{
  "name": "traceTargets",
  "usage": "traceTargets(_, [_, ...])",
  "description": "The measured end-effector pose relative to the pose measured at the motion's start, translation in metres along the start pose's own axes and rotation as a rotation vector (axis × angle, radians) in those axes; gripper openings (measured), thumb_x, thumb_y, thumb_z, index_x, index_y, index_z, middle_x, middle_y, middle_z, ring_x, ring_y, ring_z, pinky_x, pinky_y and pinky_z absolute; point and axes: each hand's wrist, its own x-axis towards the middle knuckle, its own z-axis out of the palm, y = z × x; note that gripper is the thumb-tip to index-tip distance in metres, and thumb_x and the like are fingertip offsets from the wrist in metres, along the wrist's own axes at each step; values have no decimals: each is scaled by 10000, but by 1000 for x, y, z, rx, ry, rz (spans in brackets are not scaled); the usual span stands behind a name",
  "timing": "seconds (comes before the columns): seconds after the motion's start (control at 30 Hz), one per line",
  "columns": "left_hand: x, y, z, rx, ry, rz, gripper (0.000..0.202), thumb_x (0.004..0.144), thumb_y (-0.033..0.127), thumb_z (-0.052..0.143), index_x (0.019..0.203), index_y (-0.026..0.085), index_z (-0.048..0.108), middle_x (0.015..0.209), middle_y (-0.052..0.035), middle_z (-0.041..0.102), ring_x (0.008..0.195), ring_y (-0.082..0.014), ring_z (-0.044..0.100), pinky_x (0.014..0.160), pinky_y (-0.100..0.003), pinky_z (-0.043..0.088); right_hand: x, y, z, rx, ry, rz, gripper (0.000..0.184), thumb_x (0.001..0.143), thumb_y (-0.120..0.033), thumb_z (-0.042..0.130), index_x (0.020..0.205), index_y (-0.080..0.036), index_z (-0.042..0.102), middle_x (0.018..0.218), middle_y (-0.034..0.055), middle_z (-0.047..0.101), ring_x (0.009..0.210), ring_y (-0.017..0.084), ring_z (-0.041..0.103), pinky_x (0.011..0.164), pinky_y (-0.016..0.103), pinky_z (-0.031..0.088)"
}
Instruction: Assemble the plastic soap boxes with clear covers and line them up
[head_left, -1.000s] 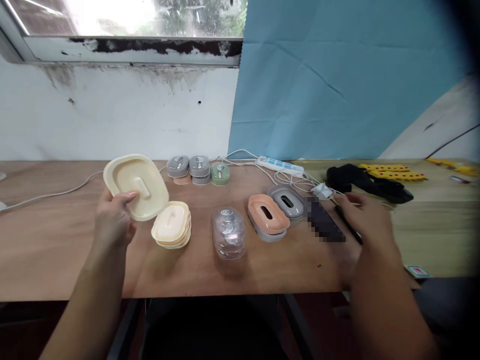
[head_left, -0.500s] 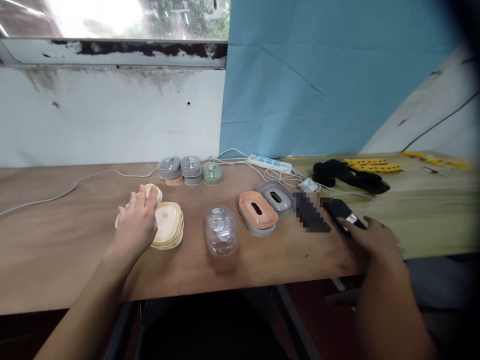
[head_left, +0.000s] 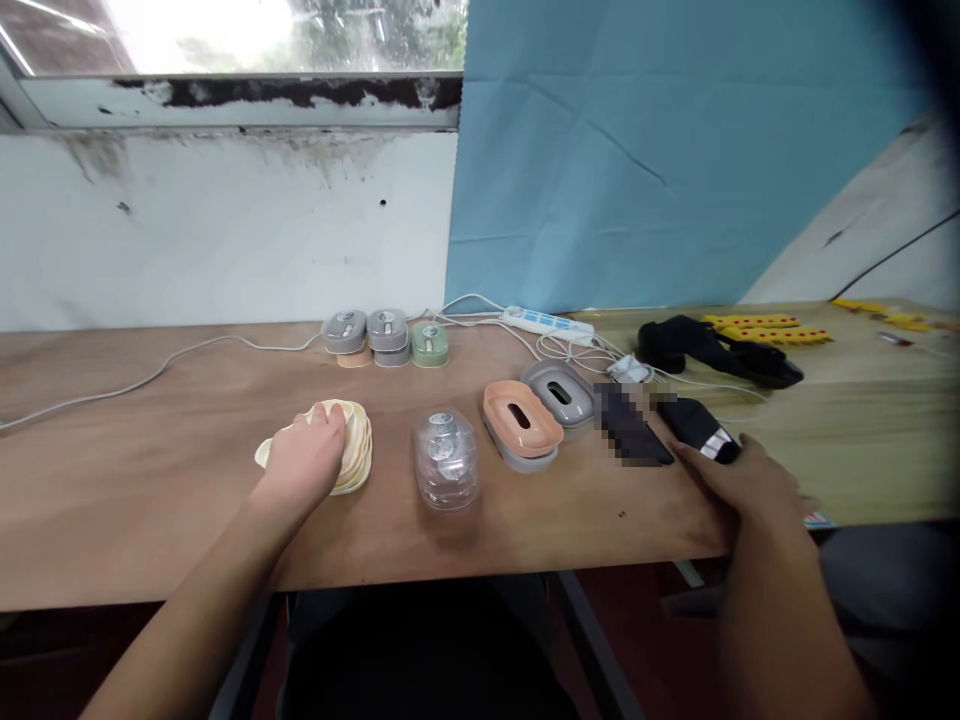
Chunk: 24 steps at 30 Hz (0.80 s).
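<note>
My left hand (head_left: 307, 450) is over a stack of cream-coloured shallow trays (head_left: 360, 455), its fingers bent down onto the upper ones. A cream tray edge (head_left: 262, 453) sticks out on the left under the palm, gripped by this hand. At the right, my right hand (head_left: 761, 485) has its thumb and fingers around the near end of a black object with a white label (head_left: 694, 425); its kind is unclear and the palm side is hidden. A clear plastic lid stack with round stickers (head_left: 446, 460) stands between the hands.
An orange oval tray with a slot (head_left: 521, 418) and a grey slotted one (head_left: 562, 390) lie right of the lids. Small lidded boxes (head_left: 386, 335), a power strip (head_left: 547, 325) with cables, a black strap (head_left: 712, 350) and yellow strips (head_left: 772, 330) are behind. A dark phone-like slab (head_left: 634, 430) is partly pixelated.
My left hand has moved right with cream trays from the separate left pile onto the stack beside it. My right hand stays by the black object. The view has shifted slightly.
</note>
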Motion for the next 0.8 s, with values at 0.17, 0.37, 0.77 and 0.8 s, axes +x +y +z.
traceTargets(0.17, [3, 2, 2, -8, 49, 21, 549, 1007, 524, 359, 1233, 110, 641, 1439, -274, 529, 1132, -438, 620, 830, -531, 502, -13, -14, -15, -6, -143, 92, 965, 749, -780, 499, 1434, -99, 477, 1311, 383, 576, 1283, 519, 523, 912, 623, 415])
traceTargets(0.37, [9, 1, 2, -140, 146, 26, 689, 912, 711, 430, 1234, 155, 677, 1414, -251, 567, 1120, -448, 602, 912, -572, 431, -16, -17, -23, 63, -72, 116, 936, 728, -679, 628, 1470, -135, 453, 1287, 357, 607, 1216, 498, 586, 867, 552, 465])
traceTargets(0.77, [-5, 13, -29, -1703, 242, 357, 906, 757, 407, 815, 1535, 320, 359, 1481, -151, 536, 1293, -340, 582, 996, -483, 521, -59, -164, -110, 547, 454, -365, 747, 664, -473, 800, 1292, -199, 502, 1314, 186, 610, 1189, 361, 610, 994, 457, 468])
traceTargets(0.8, [-3, 18, -35, -1826, 238, 311, 939, 737, 396, 834, 1535, 305, 349, 1467, -164, 543, 1278, -343, 595, 992, -487, 525, -72, -193, -118, 597, 471, -557, 743, 680, -476, 790, 1302, -199, 492, 1312, 165, 608, 1186, 341, 608, 1001, 451, 470])
